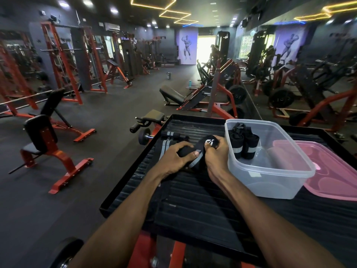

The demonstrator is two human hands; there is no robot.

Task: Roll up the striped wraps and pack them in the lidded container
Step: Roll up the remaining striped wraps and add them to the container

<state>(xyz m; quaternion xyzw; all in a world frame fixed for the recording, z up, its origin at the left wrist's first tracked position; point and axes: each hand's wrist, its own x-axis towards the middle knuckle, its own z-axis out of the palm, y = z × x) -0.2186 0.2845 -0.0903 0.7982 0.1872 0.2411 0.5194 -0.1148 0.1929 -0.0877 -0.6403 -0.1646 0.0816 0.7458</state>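
Two rolled wraps point(241, 145); one container point(270, 171)

Open-topped container point(270, 176) just right, rolled wraps point(242, 145) inside.

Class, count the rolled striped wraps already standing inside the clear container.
2 clearly: rolled wraps and stand side by side in the clear container's far left corner. Dark fabric behind them may hide another.

The container point(270, 176) sits on the tray point(193, 206), lid point(332, 176) right, unrolled wrap point(164, 147) left.
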